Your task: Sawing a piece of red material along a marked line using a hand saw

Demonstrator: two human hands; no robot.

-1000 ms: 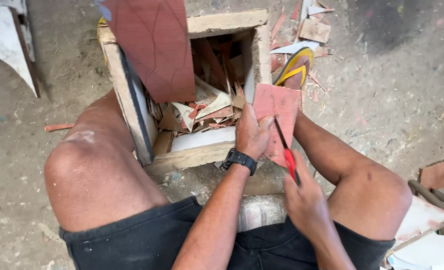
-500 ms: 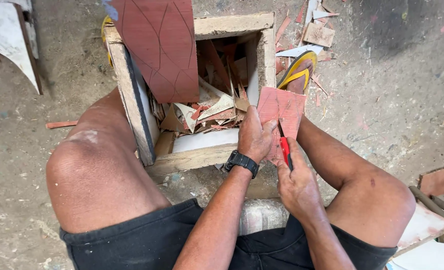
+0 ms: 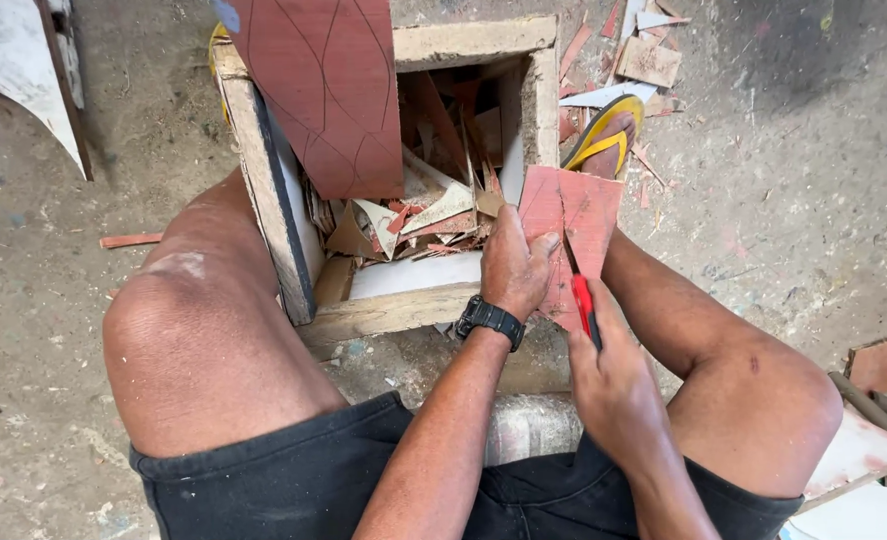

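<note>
Tile piece (image 3: pixel 578 215), red, sat pinned by left hand (image 3: pixel 511 268) against wooden box (image 3: pixel 388 312) edge. Right hand (image 3: pixel 613 385) gripped red-handled cutter (image 3: pixel 583 305) on it. Risk, imo: thin tile could snap off-line or blade slip twd left fingers (image 3: pixel 541 245) w/ uneven pressure.

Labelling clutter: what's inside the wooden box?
The wooden box holds a heap of broken tile scraps, red and pale, with a white slab at the near side. A large red tile leans over it, covering the left interior.
</note>
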